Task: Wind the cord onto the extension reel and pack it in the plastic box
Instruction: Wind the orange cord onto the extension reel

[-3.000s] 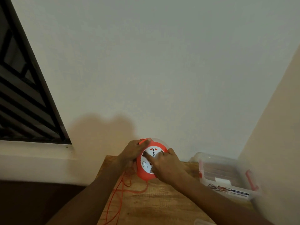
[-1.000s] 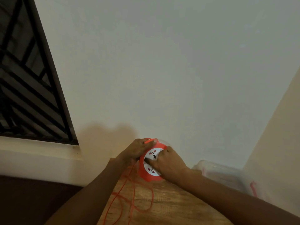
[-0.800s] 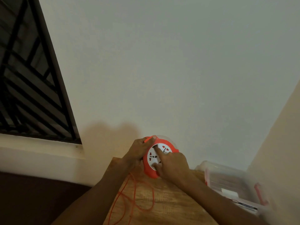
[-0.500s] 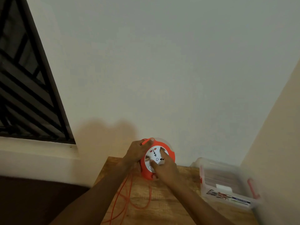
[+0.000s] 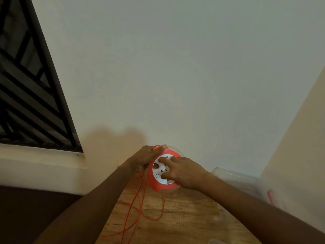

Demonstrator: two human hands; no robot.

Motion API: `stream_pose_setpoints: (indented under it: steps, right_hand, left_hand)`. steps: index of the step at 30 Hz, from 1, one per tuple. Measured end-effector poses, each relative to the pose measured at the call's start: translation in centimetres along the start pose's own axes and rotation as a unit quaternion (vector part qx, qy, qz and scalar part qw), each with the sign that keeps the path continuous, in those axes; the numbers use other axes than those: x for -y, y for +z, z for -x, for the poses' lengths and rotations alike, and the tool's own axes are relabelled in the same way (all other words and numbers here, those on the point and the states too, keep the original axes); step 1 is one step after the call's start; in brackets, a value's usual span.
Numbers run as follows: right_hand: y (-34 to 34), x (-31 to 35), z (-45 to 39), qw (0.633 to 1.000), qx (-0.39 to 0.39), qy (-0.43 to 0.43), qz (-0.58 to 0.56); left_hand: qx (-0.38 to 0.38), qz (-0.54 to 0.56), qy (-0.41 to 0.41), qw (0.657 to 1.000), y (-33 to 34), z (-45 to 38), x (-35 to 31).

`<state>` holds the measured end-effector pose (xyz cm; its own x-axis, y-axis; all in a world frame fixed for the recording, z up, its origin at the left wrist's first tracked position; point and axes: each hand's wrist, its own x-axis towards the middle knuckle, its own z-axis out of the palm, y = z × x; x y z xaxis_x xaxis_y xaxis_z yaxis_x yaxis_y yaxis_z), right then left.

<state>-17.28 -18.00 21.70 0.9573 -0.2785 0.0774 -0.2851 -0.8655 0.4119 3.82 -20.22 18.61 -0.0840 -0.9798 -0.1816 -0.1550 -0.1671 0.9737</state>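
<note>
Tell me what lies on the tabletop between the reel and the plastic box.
Head view: only the right hand and its forearm cross between reel and plastic box; the wooden table below looks bare.

A plain pale wall point(image 5: 175, 67) fills most of the view. At 9 o'clock is a window point(image 5: 26, 85) with dark diagonal bars above a light sill point(image 5: 40, 155). At 6 o'clock lies a wooden table point(image 5: 184, 217), dimly lit.
</note>
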Motion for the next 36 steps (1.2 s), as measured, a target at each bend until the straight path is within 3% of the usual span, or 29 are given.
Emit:
stream_pose_setpoints:
  steps: [5,14,22,27,36]
  right_hand:
    - [0.0,0.8,-0.1,0.995,0.039,-0.064,0.071]
    - [0.3,2.2,-0.5,0.987,0.105,-0.017,0.122]
    - [0.4,2.4,-0.3,0.974,0.124,-0.075,0.174]
    - [0.3,3.8,-0.4,0.982,0.093,-0.056,0.152]
    - [0.9,4.4,-0.7,0.992,0.078,0.085,0.045]
  left_hand:
    - [0.019,-0.026,-0.004,0.999,0.0,0.3,0.1]
    - [0.026,-0.049,-0.014,0.998,-0.1,0.1,0.3]
    - [0.053,-0.117,-0.024,0.991,0.8,-0.2,0.9]
    - [0.068,-0.182,-0.025,0.981,0.8,0.0,1.2]
    - [0.027,-0.009,-0.030,0.999,0.3,0.6,2.9]
